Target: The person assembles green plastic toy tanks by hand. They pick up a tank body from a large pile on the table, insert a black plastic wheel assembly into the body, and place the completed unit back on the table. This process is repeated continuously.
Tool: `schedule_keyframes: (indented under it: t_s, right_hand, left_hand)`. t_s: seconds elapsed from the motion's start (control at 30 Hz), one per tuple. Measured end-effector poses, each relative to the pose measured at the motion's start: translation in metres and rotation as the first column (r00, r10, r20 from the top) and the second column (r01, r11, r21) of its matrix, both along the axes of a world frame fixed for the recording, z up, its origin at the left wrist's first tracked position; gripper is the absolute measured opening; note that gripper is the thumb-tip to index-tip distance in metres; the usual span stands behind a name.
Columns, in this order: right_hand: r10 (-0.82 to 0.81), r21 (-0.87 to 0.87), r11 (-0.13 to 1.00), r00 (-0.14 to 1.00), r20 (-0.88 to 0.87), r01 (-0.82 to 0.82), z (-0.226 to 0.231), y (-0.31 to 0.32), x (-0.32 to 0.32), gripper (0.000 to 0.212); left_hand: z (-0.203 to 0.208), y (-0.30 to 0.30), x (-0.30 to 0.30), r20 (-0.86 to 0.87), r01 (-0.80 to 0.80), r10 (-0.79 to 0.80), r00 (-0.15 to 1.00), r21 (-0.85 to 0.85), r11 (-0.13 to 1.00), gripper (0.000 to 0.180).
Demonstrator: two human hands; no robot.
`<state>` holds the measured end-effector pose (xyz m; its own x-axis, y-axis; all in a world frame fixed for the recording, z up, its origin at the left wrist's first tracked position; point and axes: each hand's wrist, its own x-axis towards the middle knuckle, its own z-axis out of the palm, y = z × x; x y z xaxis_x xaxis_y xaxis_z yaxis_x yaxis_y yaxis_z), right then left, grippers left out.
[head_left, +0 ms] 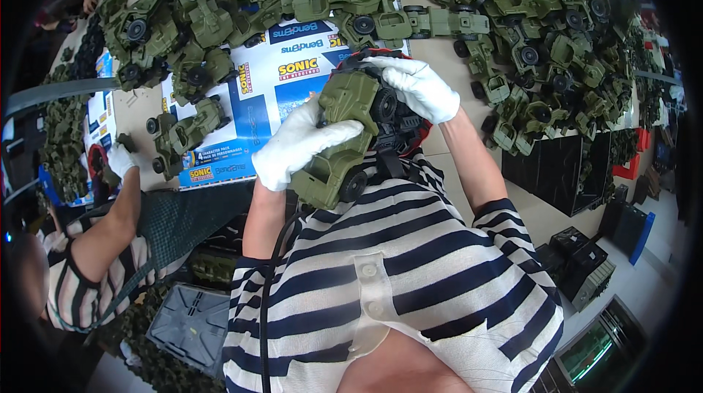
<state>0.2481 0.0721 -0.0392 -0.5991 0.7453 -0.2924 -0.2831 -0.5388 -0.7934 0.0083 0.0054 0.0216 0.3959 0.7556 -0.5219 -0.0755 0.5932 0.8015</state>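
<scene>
"Olive green was the body of the toy vehicle (340, 104), wasn't it? Where was it?"

"Yes. It was up in front of the chest, tilted, its lower end near the striped shirt (432, 246) and its black wheels turned toward the right."

"What lay just behind it?"

"A red-rimmed tray (427, 131) with black parts (410, 126) inside. The vehicle covered much of it, so I couldn't tell how full it was."

"Any other containers?"

"A dark box (538, 173) stood below the table edge on the right, but its contents were too dim to read. Down on the left was a grey crate (189, 327), showing a flat ribbed face."

"And the fingers?"

"The left hand (296, 145), in a white glove, had its thumb spread wide and laid across the green body; the other fingers were mostly hidden, yet the vehicle was clasped there. The right hand (423, 89), gloved too, had its fingers close together, nearly straight, over the vehicle's upper end. Whether they gripped or merely touched, I couldn't tell."

"How were the arms held?"

"Both elbows were bent. The left forearm rose steeply; the right one slanted up and inward."

"Farther out?"

"A blue-and-white printed sheet (256, 136) lay on the table (436, 63), heaped vehicles (542, 34) curved around its far side, and a co-worker's gloved hand (121, 161) showed at the left."
</scene>
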Motion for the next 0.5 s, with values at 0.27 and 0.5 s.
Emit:
schedule_keyframes:
  t_s: [0.27, 0.5]
  right_hand:
    - [0.036, 0.087, 0.995, 0.999, 0.014, -0.037, -0.010, 0.001, 0.005, 0.044]
    - [-0.233, 0.457, 0.885, 0.932, 0.277, 0.085, 0.009, 0.004, -0.025, 0.043]
  left_hand:
    - [0.005, 0.001, 0.004, 0.006, -0.009, 0.009, 1.000, 0.039, 0.999, 0.061]
    - [-0.040, -0.004, 0.045, -0.336, -0.158, 0.348, 0.875, 0.481, 0.863, 0.108]
